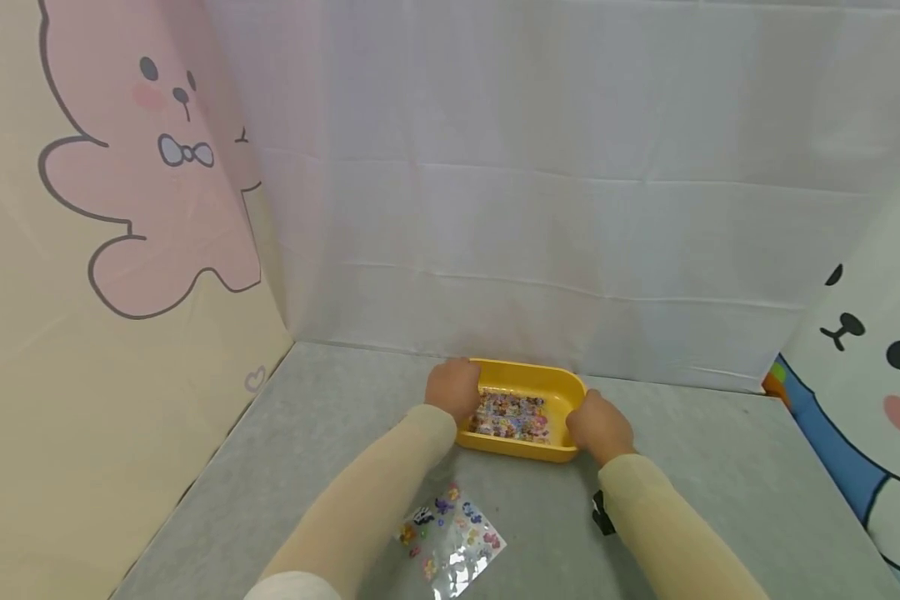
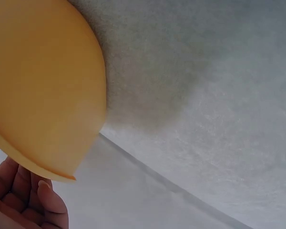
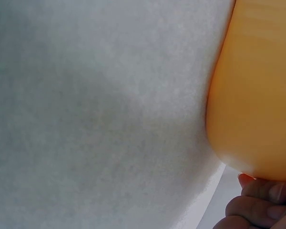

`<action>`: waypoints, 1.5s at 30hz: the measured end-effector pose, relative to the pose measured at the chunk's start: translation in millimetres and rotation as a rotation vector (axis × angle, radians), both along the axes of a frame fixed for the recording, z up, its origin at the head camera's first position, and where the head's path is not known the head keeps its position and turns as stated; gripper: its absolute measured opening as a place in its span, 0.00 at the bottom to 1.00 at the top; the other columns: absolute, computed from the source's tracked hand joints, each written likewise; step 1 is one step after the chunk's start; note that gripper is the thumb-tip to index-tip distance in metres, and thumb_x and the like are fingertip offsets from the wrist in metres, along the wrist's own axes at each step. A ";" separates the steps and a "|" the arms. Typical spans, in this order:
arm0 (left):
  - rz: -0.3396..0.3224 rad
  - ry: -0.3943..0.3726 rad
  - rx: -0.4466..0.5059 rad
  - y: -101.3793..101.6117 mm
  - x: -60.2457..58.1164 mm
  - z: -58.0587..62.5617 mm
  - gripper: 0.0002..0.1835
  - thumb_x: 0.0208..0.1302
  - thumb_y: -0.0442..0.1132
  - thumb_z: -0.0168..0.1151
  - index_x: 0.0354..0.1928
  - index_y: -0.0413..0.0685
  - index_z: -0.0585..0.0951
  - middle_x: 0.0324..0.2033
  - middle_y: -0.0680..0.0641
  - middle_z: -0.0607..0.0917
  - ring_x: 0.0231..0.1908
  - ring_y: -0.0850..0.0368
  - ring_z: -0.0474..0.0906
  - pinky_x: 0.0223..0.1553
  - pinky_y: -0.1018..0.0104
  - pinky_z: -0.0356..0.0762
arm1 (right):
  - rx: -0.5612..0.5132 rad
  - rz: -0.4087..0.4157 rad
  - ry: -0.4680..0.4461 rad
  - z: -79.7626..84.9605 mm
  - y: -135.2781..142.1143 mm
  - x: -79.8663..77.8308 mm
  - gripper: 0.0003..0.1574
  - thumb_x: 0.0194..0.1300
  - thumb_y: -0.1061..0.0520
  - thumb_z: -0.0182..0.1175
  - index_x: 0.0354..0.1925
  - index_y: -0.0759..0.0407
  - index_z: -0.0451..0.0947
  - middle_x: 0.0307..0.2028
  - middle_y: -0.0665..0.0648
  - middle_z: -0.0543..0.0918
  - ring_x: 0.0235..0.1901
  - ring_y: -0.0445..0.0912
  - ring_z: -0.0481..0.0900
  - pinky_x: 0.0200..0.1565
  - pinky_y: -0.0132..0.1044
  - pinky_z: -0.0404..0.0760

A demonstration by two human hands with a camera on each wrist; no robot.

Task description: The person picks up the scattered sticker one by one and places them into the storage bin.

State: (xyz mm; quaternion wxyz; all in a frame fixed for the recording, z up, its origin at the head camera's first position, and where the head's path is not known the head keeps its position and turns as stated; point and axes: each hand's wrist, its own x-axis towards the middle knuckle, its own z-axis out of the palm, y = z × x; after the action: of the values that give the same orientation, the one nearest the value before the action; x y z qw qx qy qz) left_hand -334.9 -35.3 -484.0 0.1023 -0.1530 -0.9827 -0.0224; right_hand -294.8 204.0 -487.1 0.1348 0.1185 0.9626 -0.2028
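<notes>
Both hands hold a shallow yellow plastic tray at its two short ends, near the back of the table. My left hand grips the left end; in the left wrist view its curled fingers show at the rim. On the opposite end, my right hand grips the rim, and the right wrist view shows its bent fingers there. Inside the tray lie small colourful cartoon-printed sheets. Nearer to me, partly behind the left forearm, is a clear sheet with small colourful figures.
The grey tabletop meets a white cloth wall just behind the tray. A cream panel with a pink bear stands on the left, and another printed panel on the right. Something small and black shows beside the right forearm.
</notes>
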 end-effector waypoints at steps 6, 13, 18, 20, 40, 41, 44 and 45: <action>-0.022 -0.057 0.073 -2.8 9.5 5.7 0.06 0.58 0.35 0.60 0.26 0.54 0.79 0.22 0.56 0.78 0.23 0.60 0.73 0.25 0.62 0.73 | -0.005 -0.002 -0.004 -2.3 0.0 -0.2 0.39 0.63 0.56 0.53 0.64 0.77 0.52 0.45 0.69 0.75 0.32 0.53 0.72 0.36 0.46 0.74; -0.084 -0.098 0.097 2.4 27.0 9.6 0.03 0.56 0.39 0.63 0.33 0.54 0.83 0.28 0.57 0.80 0.29 0.61 0.75 0.32 0.62 0.76 | -0.004 -0.008 0.000 -2.8 1.2 -0.7 0.39 0.63 0.56 0.53 0.64 0.77 0.52 0.45 0.68 0.75 0.32 0.53 0.72 0.36 0.46 0.74; -0.129 -0.117 0.109 5.5 36.6 12.3 0.09 0.57 0.43 0.62 0.39 0.53 0.84 0.31 0.57 0.80 0.33 0.61 0.75 0.37 0.62 0.75 | -0.003 -0.002 0.001 -3.2 2.2 -0.3 0.39 0.63 0.56 0.52 0.64 0.77 0.52 0.44 0.67 0.75 0.31 0.53 0.72 0.35 0.45 0.74; -0.135 -0.130 0.117 5.5 41.1 14.8 0.10 0.57 0.45 0.63 0.39 0.53 0.83 0.32 0.57 0.80 0.33 0.61 0.74 0.40 0.62 0.75 | -0.001 -0.008 -0.001 -4.2 2.3 -0.8 0.39 0.63 0.56 0.53 0.63 0.77 0.52 0.43 0.66 0.76 0.31 0.52 0.72 0.35 0.45 0.74; -0.255 -0.149 0.059 -40.1 108.3 20.1 0.22 0.60 0.61 0.57 0.46 0.53 0.79 0.34 0.58 0.78 0.35 0.63 0.72 0.40 0.63 0.73 | 0.002 -0.029 0.003 -4.7 -0.8 -3.5 0.38 0.63 0.56 0.52 0.64 0.75 0.53 0.44 0.66 0.75 0.31 0.52 0.72 0.33 0.43 0.74; -0.257 -0.150 0.055 -42.4 110.7 19.5 0.22 0.60 0.61 0.57 0.46 0.53 0.80 0.34 0.59 0.78 0.34 0.63 0.72 0.39 0.63 0.73 | 0.002 -0.031 0.006 -4.8 -0.8 -3.9 0.38 0.63 0.55 0.52 0.64 0.74 0.54 0.44 0.66 0.75 0.31 0.52 0.72 0.32 0.42 0.74; -0.284 -0.160 0.042 -49.0 116.4 16.3 0.23 0.59 0.62 0.57 0.44 0.53 0.80 0.33 0.59 0.77 0.33 0.63 0.72 0.37 0.63 0.73 | 0.004 -0.029 0.008 -6.0 0.1 -4.3 0.36 0.63 0.55 0.52 0.63 0.74 0.55 0.41 0.64 0.76 0.30 0.52 0.73 0.31 0.42 0.74; -0.293 -0.168 0.039 -51.1 118.1 14.7 0.23 0.58 0.62 0.58 0.45 0.54 0.80 0.34 0.59 0.78 0.34 0.63 0.72 0.38 0.62 0.73 | 0.005 -0.033 0.009 -6.5 0.5 -4.1 0.36 0.63 0.55 0.52 0.63 0.74 0.55 0.41 0.64 0.76 0.30 0.52 0.73 0.31 0.42 0.74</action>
State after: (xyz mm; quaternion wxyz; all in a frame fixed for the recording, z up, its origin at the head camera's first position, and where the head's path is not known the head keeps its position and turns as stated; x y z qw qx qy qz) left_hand -216.8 -86.4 -469.3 0.0183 -0.2900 -0.9544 -0.0686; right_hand -299.0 204.5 -493.6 0.1269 0.1336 0.9617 -0.2030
